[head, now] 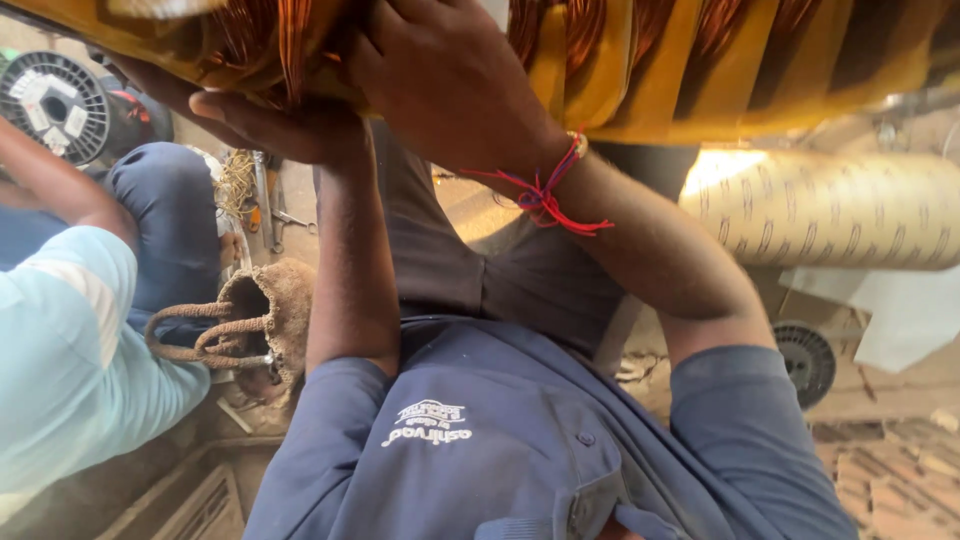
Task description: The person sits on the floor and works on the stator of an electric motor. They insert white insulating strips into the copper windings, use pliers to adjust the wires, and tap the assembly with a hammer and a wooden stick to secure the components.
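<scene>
The right hand (445, 80) reaches up to the far edge of the scene, its back turned to the camera, with the fingers pushed in among the copper wire coils (270, 40) of a large winding wrapped in yellow insulation strips (650, 70); the fingertips are hidden in the wire, so whether they pinch a strand cannot be told. A red thread bracelet (545, 195) is knotted round that wrist, its loose ends hanging toward the forearm. Just to the left, the left hand (255, 120) lies palm up beneath the winding, fingers spread flat and pressed against its underside, closed on nothing. The winding itself spans the whole far side of the view, copper bundles alternating with the yellow strips. Both forearms run back toward the near side into the sleeves of a dark blue work shirt (520, 440) with a small white emblem on the chest. To the right, below the winding, lies a pale roll of patterned insulation paper (830, 205), and nearer on the floor stands a small dark wire spool (808, 360). To the left, another person in a light blue shirt (70, 370) and dark trousers sits close by, with a brown woven bag (265, 315) with looped handles beside them. At the far left lies a black spool with a white label (55, 105), and a few hand tools (275, 210) lie on the floor near it.
</scene>
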